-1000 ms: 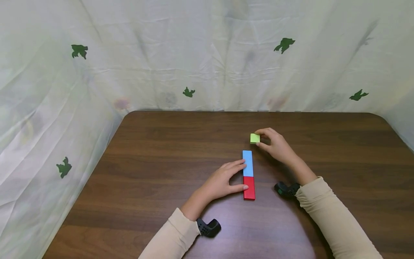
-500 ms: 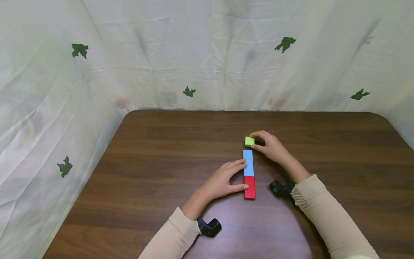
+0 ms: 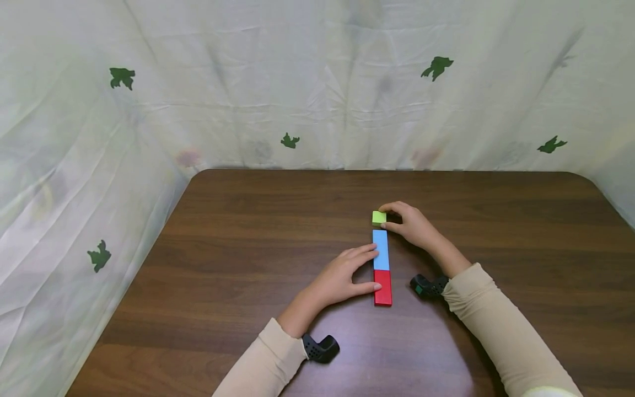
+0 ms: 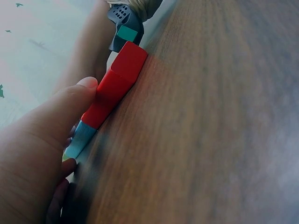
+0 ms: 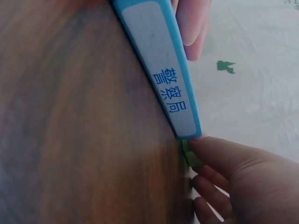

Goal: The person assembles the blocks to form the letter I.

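Note:
A blue block (image 3: 380, 250) and a red block (image 3: 383, 288) lie end to end in a line on the table, the blue one farther from me. My left hand (image 3: 337, 278) rests on them from the left, fingertips on the blue block and thumb on the red one. With thumb and fingers, my right hand (image 3: 414, 225) pinches a small light-green block (image 3: 379, 218) at its right side. That block sits just beyond the far end of the blue one. In the right wrist view, the side of the blue block (image 5: 161, 70) carries a white panel with blue characters.
The brown wooden table (image 3: 238, 237) reaches back to a pale curtain (image 3: 317, 82) with green leaf-like shapes. A black device (image 3: 321, 349) sits at the left wrist, and another black device (image 3: 428, 287) at the right wrist.
My right hand has moved left and slightly nearer with the green block, from right of the line of blocks to its far end. My left hand has stayed in place.

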### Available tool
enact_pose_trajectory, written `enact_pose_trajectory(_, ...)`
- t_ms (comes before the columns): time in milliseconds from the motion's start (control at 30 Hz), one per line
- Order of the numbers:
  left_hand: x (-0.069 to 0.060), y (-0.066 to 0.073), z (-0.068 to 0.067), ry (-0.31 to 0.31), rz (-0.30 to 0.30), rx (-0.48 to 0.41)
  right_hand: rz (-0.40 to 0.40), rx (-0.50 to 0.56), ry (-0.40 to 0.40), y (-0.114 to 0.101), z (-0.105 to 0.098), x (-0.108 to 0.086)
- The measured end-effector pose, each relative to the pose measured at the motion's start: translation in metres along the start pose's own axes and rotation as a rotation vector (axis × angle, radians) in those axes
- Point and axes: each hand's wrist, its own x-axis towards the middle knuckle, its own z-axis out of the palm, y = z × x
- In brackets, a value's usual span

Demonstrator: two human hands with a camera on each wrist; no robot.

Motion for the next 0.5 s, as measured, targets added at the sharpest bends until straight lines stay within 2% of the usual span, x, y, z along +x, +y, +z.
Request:
enact_pose_trajectory(367, 0.000, 0.000, 0.000, 0.008, 0.002, -0.008, 0.027, 0.051, -0.002, -0.001, -0.004, -0.002)
enact_pose_trajectory(500, 0.000, -0.001, -0.001, 0.033, -0.012, -0.053, 0.018, 0.037, 0.016, -0.007, -0.013, -0.010)
